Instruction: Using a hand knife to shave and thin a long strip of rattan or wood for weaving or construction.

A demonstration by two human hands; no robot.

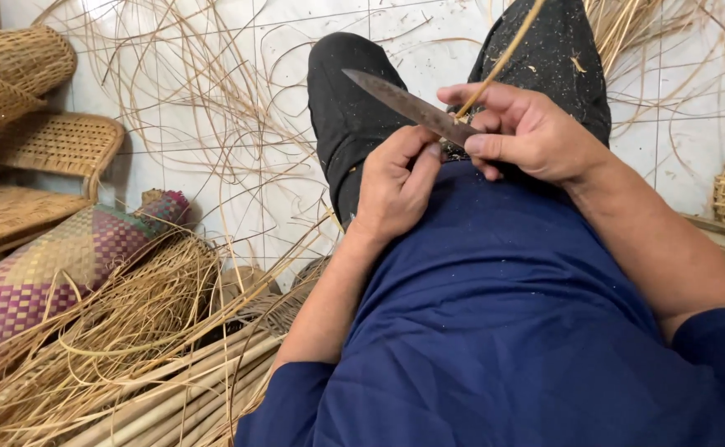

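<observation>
Cane strip [495, 66] runs up and away from my lap, thin and pale, its near end pinched under the thumb and forefinger of my right hand [528, 132], which is closed tight on it just where the knife [412, 106] crosses. My left hand [395, 178] is curled shut around the knife's handle end, thumb lying along it, blade pointing up and left across my black-trousered knee [346, 108]. I judge the strip to be light and springy, stiff along its length but ready to split or kink if bent sharply, and smooth enough on the skin side to slide through the fingers; the place to hold it is close to the blade, where I have it, so the free length does not whip. Whether the edge is actually biting into the strip or only resting against it I cannot quite tell, since my fingers cover the meeting point. Loose shavings [188, 108] lie scattered over the white tiled floor [296, 25]; to my left a heap of split cane [122, 331] sits beside a purple and yellow woven mat [56, 265], rolled up, and woven baskets [14, 66] stand behind it.
</observation>
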